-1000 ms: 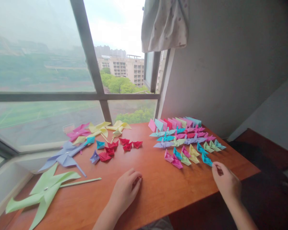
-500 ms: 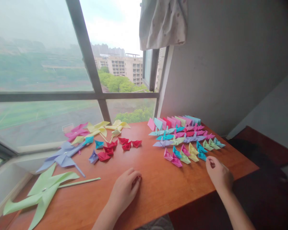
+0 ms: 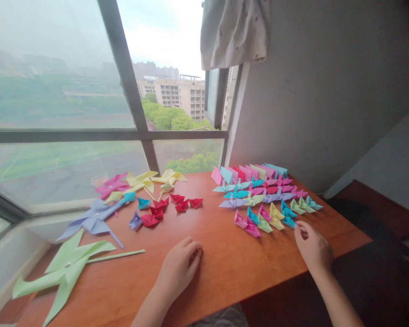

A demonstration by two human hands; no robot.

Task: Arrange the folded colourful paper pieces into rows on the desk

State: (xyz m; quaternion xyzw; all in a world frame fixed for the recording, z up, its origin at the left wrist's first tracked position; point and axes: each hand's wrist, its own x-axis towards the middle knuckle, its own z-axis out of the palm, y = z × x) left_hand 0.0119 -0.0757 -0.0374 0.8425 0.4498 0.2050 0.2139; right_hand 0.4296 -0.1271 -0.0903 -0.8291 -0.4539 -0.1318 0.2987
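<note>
My right hand (image 3: pixel 314 245) is closed in a pinch, thumb and finger at the near tip of a blue paper boat (image 3: pixel 288 221). That boat sits at the front of a short column, right behind it another blue boat (image 3: pixel 286 209). Beside them stand yellow boats (image 3: pixel 276 216) and, farther right, several green ones (image 3: pixel 297 206). My left hand (image 3: pixel 180 268) rests on the table with its fingers curled in, and nothing shows in them. Ahead of it lie several red paper boats (image 3: pixel 182 205), a purple boat (image 3: pixel 135 221) and a blue boat (image 3: pixel 143 203).
Paper pinwheels fill the left side, among them a green pinwheel (image 3: pixel 66 268) and a purple pinwheel (image 3: pixel 93 218). Rows of folded paper cranes (image 3: pixel 236 194) and upright folded papers (image 3: pixel 250 172) stand at the back right. A window (image 3: pixel 184 136) borders the wooden table (image 3: pixel 225 268).
The camera view has shifted slightly, so everything sits a little farther right. Both hands and the paper pieces keep practically the same places.
</note>
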